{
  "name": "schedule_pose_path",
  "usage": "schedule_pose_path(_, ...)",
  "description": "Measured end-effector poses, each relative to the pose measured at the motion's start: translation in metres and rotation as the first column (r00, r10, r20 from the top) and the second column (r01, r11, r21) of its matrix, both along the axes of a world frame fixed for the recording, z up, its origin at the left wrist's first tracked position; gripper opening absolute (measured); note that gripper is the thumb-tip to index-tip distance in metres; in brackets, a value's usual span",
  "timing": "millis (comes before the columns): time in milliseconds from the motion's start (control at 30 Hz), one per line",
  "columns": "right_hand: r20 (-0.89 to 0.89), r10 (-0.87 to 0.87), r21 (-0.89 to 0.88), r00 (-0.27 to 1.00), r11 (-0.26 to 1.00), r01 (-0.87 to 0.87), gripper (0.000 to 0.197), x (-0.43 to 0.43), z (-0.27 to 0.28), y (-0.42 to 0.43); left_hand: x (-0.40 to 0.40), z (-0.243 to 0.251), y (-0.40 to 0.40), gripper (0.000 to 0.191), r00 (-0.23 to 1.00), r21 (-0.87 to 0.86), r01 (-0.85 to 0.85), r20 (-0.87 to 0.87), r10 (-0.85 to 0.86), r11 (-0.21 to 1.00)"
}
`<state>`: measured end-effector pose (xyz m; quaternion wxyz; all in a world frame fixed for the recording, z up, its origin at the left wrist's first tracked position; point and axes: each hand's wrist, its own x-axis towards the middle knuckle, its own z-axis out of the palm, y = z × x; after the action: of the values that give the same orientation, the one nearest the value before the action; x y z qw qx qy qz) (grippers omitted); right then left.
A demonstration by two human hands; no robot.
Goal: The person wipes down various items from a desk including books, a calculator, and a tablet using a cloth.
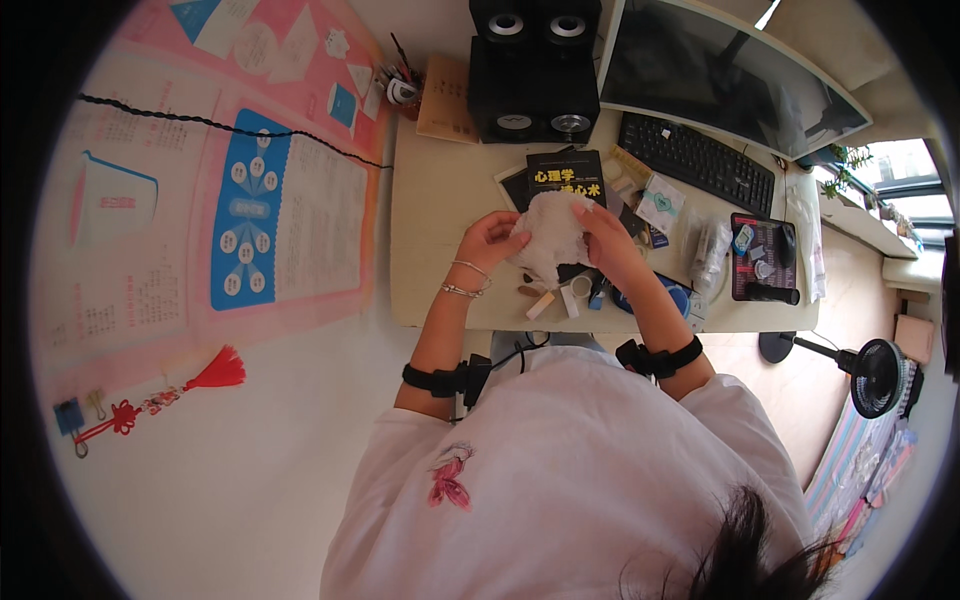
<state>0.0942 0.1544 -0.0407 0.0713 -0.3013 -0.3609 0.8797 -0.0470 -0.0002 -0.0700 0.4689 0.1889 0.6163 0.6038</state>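
Note:
My left hand and my right hand hold a crumpled, torn-edged sheet of thin white material between them, above the desk. It may be tissue or plastic; the picture does not settle which. Its left edge is pinched by my left hand, its upper right edge by my right. Behind it lies a black book with yellow writing, partly covered by the sheet. Below the sheet, near the desk's front edge, are a roll of tape, a small orange and white block and a white block.
On the cream desk stand black speakers, a monitor and a pen holder. A black keyboard, a clear plastic package and a mouse on its pad lie to the right. A fan is beyond the desk.

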Motion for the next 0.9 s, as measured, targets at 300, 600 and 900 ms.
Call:
schedule_pose_path(300, 0.129, -0.084, 0.294, 0.988, 0.955, 0.043, 0.035, 0.019, -0.016, 0.024, -0.018, -0.012, 0.027, 0.021, 0.985, -0.067, 0.097, 0.148, -0.087, 0.993)
schedule_pose_path(600, -0.04, -0.246, 0.891, 0.968, 0.429, 0.146, 0.024, 0.022, -0.036, 0.056, 0.017, -0.111, 0.027, 0.05, 0.712, -0.19, -0.193, -0.702, 0.004, 0.963)
schedule_pose_path(900, 0.324, 0.219, 0.941, 0.921, -0.179, -0.288, 0.032, 0.029, -0.091, 0.021, 0.053, -0.177, 0.006, 0.037, 0.996, -0.522, -0.075, 0.009, 0.094, 0.85)
